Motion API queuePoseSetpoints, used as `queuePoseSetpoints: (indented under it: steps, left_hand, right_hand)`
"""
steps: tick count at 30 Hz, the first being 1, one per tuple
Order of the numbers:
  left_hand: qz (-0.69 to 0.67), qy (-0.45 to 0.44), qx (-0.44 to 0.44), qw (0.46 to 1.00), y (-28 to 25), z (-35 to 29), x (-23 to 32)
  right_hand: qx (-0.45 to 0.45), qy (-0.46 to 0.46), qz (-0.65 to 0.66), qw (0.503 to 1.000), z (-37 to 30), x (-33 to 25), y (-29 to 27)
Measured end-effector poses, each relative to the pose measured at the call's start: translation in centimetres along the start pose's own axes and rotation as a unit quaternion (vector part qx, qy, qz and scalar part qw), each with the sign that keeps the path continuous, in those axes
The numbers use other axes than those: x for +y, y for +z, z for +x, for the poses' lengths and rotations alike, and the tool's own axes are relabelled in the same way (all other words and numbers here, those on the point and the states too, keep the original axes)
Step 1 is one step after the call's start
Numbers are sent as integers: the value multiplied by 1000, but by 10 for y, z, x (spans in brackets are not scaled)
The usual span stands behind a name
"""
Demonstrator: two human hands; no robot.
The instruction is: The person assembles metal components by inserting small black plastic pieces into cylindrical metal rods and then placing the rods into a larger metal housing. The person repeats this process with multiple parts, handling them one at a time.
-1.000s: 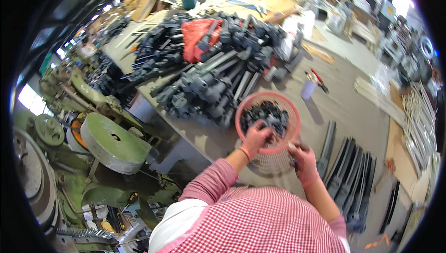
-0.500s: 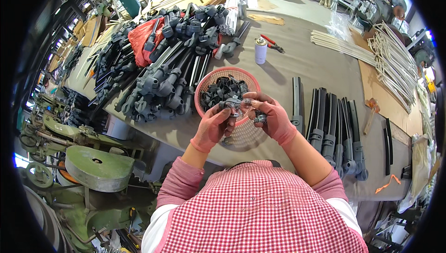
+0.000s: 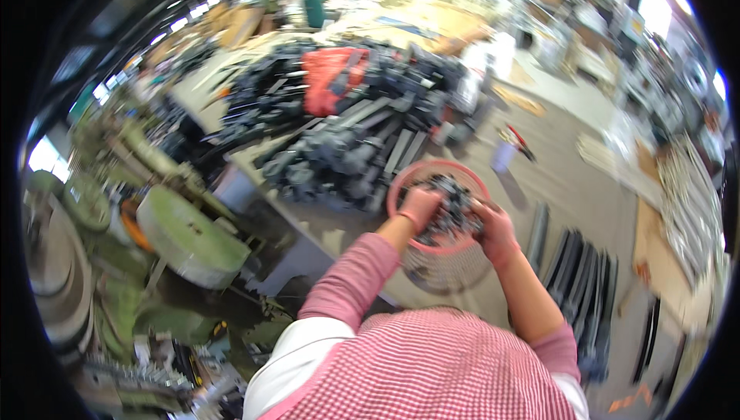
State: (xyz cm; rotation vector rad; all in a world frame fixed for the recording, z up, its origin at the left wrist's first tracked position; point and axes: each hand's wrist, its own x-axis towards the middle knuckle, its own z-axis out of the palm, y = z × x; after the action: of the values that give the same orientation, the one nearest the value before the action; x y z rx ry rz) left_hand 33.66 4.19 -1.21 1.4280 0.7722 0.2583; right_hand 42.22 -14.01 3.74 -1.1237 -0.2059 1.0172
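L grip unclear amid blurry dk pcs

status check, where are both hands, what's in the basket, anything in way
Left hand and right hand at pink basket, grips blurred. Dark parts inside. Nothing seen blocking hands; canister stands apart, beyond basket.

From my remote post, I can read no lettering, number or sign anywhere in the head view. The pale can shows too small and blurred for me to read.
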Motion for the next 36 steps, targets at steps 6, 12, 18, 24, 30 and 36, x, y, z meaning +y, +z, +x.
queuePoseSetpoints:
  steps: [6,12,18,24,30,36]
  left_hand:
    - [320,51,147,934,-6,28,-26]
    - [171,51,109,978,-6,23,-32]
    - [-296,15,-206,933,24,-43,-18]
    - [-153,114,-203,960,29,-71,-5]
    - [82,271,-133,950,26,-73,2]
    - [-73,160,-135,975,28,-91,-3]
  right_hand:
    - [37,43,-69,996,-3,5,-5]
    - [83,51,-27,995,-8,11,-18]
    - [83,-5,-83,993,-19,14,-18]
    - [36,2,-145,989,-36,6,-9]
    - [-19,-35,-162,986,-49,1,-11]
    - [-44,-33,-124,991,-56,8,-15]
